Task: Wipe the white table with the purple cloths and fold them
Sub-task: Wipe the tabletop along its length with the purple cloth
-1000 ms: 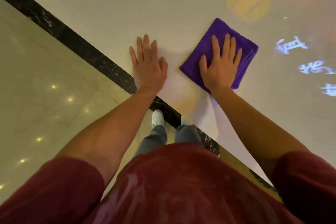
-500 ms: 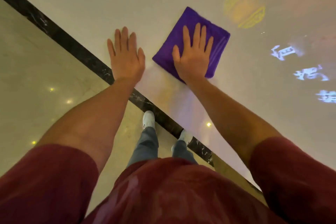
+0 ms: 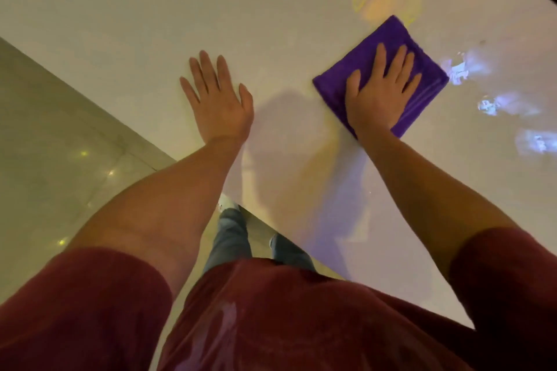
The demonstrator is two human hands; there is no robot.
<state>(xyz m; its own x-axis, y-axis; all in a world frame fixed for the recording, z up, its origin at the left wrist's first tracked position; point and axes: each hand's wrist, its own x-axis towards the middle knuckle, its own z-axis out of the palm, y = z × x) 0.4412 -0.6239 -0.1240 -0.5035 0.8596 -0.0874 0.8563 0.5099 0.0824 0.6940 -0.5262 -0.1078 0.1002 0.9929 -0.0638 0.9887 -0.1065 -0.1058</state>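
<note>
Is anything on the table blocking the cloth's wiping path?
Nothing visible. The right hand presses flat on the cloth; the table around shows only light patches. The left hand rests apart.

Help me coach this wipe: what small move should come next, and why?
Probably slide the right hand with the purple cloth sideways to a fresh strip of the white table. The cloth lies folded flat under straight fingers, so it is set to glide, and the left hand rests flat on the bare tabletop as a brace.
</note>
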